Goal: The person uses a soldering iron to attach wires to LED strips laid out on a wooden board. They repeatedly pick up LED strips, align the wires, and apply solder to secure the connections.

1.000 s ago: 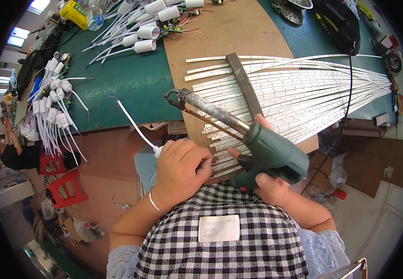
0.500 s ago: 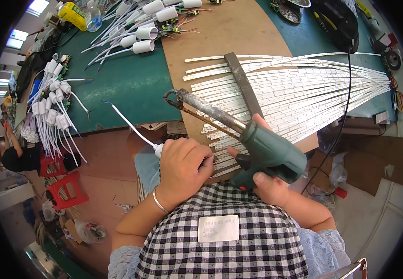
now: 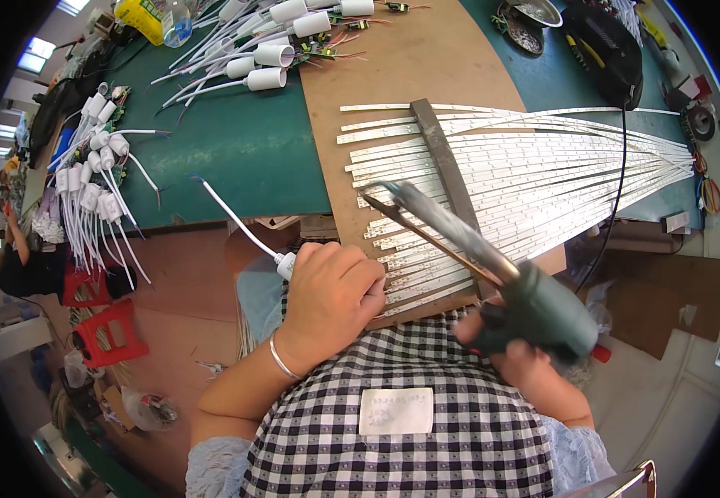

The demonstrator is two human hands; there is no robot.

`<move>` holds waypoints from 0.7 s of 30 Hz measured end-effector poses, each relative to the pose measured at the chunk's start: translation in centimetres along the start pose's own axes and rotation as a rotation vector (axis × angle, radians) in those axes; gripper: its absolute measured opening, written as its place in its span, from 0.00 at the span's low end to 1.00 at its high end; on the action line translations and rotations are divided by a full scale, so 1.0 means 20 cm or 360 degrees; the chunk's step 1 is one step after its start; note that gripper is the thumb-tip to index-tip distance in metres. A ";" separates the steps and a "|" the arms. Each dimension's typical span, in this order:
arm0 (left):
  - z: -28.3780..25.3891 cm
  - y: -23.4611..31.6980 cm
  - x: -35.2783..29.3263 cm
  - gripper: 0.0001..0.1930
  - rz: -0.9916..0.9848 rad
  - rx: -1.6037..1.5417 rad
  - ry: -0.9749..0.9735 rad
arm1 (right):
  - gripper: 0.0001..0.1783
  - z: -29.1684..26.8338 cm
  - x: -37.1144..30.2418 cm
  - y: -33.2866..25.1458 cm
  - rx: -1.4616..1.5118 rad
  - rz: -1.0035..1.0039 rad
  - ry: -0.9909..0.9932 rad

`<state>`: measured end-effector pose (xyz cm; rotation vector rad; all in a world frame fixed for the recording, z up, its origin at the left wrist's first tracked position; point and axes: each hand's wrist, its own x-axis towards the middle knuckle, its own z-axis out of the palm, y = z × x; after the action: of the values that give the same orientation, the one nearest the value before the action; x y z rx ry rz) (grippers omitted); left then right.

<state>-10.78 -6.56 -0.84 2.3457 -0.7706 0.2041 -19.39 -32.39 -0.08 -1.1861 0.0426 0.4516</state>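
My left hand (image 3: 331,299) is closed around a white plastic lamp cap (image 3: 286,264), at the near edge of the brown board (image 3: 401,70). From the cap a white cable (image 3: 240,222) sticks out to the upper left, ending in bare blue-tipped wires. My fingers hide the rest of the piece. In my right hand (image 3: 534,373) is a green soldering gun (image 3: 547,319), gripped by its handle and blurred by motion. Its metal barrel and thin feed tube point up and left, above many silvery LED strips (image 3: 534,183). A dark metal bar (image 3: 443,158) lies across the strips.
Piles of white lamp caps (image 3: 273,56) with cables and small circuit boards lie on the green table (image 3: 219,158). A black cord (image 3: 623,174) hangs at the right near a black bag (image 3: 601,54). Red stools (image 3: 111,336) and another person (image 3: 19,266) are at left.
The soldering gun in my right hand has moved right and down, away from my left hand. My left hand still grips the lamp cap in nearly the same place.
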 end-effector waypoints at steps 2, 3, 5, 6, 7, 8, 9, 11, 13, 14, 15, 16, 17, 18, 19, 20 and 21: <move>0.00 0.00 0.00 0.07 0.0009 -0.0006 0.0003 | 0.28 -0.07 -0.09 0.01 -0.0468 -0.0177 0.0014; 0.00 0.00 0.00 0.07 0.0005 -0.0008 0.0004 | 0.26 -0.07 -0.12 0.02 -0.0558 -0.0276 0.0046; 0.00 0.00 0.00 0.07 0.0014 0.0012 -0.0005 | 0.22 -0.07 -0.18 0.04 -0.0737 -0.0479 0.0138; 0.00 0.00 0.00 0.07 0.0017 0.0031 -0.0012 | 0.21 -0.06 -0.19 0.05 -0.0882 -0.0432 0.0223; 0.01 0.00 0.00 0.07 0.0021 0.0045 -0.0019 | 0.20 -0.07 -0.20 0.07 -0.1042 -0.0542 0.0256; 0.01 0.00 0.00 0.07 0.0019 0.0031 -0.0008 | 0.19 -0.09 -0.21 0.09 -0.1204 -0.0651 0.0302; 0.01 0.00 0.01 0.08 0.0016 0.0018 0.0003 | 0.18 -0.09 -0.21 0.08 -0.1213 -0.0612 0.0288; 0.00 0.00 0.01 0.08 0.0013 0.0011 0.0013 | 0.17 -0.09 -0.22 0.06 -0.1219 -0.0538 0.0256; 0.00 0.00 0.01 0.08 0.0018 0.0012 0.0014 | 0.17 -0.09 -0.22 0.04 -0.1271 -0.0485 0.0182; 0.00 0.00 0.01 0.08 0.0018 0.0013 0.0016 | 0.17 -0.09 -0.22 0.04 -0.1315 -0.0472 0.0168; 0.00 0.00 0.01 0.08 0.0018 0.0013 0.0017 | 0.17 -0.08 -0.22 0.03 -0.1361 -0.0459 0.0154; 0.00 0.00 0.01 0.08 0.0017 0.0013 0.0017 | 0.17 -0.08 -0.21 0.02 -0.1426 -0.0457 0.0163; 0.01 0.00 0.01 0.07 0.0013 0.0031 0.0008 | 0.17 -0.07 -0.21 0.02 -0.1436 -0.0440 0.0172; 0.01 0.00 0.00 0.07 0.0009 0.0049 -0.0002 | 0.17 -0.06 -0.21 0.02 -0.1447 -0.0423 0.0180; 0.00 0.00 0.00 0.07 0.0005 0.0067 -0.0012 | 0.18 -0.06 -0.21 0.01 -0.1402 -0.0390 0.0189; 0.00 0.00 0.00 0.07 0.0009 0.0055 -0.0003 | 0.17 -0.06 -0.22 0.02 -0.1400 -0.0386 0.0204; 0.00 0.00 0.01 0.07 0.0014 0.0043 0.0006 | 0.17 -0.06 -0.22 0.02 -0.1398 -0.0382 0.0219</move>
<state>-10.68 -6.65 -0.83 2.3671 -0.7809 0.2234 -23.33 -34.71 0.28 -2.0562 -0.1982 0.1621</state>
